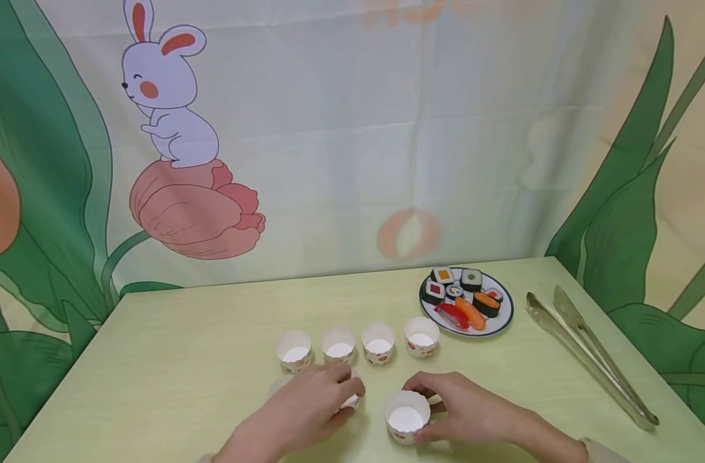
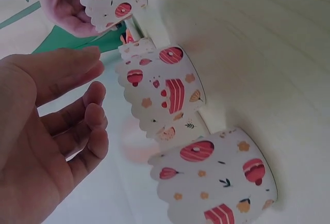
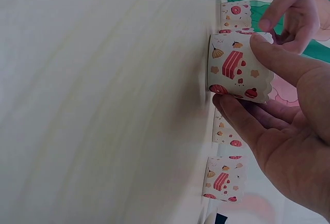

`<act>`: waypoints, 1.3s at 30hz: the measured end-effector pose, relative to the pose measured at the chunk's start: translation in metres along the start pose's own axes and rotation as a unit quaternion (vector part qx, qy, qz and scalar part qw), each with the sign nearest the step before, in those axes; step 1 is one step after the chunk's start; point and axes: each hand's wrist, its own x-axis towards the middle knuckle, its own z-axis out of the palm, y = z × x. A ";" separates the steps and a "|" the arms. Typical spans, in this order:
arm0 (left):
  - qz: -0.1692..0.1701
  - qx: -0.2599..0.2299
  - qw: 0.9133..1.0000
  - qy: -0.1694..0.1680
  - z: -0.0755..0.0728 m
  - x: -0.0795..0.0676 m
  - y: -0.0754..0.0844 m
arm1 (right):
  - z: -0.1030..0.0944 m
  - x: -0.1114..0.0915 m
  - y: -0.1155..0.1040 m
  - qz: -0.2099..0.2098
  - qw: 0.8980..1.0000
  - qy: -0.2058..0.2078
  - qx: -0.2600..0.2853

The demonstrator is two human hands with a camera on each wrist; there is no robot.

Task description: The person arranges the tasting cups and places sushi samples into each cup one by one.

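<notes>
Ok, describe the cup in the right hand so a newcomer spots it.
On the pale green table, start at the sushi plate and come nearer, to the right hand. There is a white paper cup with a scalloped rim and cake print; unlike its lookalike neighbours, it is gripped by that hand.

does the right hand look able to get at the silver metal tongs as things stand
Probably not yet: the right hand grips a white, round, printed paper cup. With that hand free, likely yes, as nothing seems to stand between it and the silver metal tongs.
</notes>
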 end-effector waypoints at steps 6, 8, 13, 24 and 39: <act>0.021 -0.023 0.999 -0.012 0.005 0.006 0.008 | 0.000 0.000 0.001 -0.003 1.000 0.000 0.001; 0.030 -0.029 0.999 -0.016 0.006 0.009 0.011 | 0.000 0.000 0.002 -0.006 1.000 0.000 0.001; 0.040 -0.033 0.998 -0.032 0.007 0.016 0.019 | 0.000 0.000 0.002 -0.005 1.000 -0.002 0.004; 0.043 -0.019 0.998 -0.051 0.012 0.022 0.023 | -0.001 0.000 0.000 -0.004 1.000 -0.004 0.005; 0.062 0.001 0.997 -0.045 0.016 0.024 0.025 | -0.001 0.001 0.000 0.006 1.000 -0.004 0.002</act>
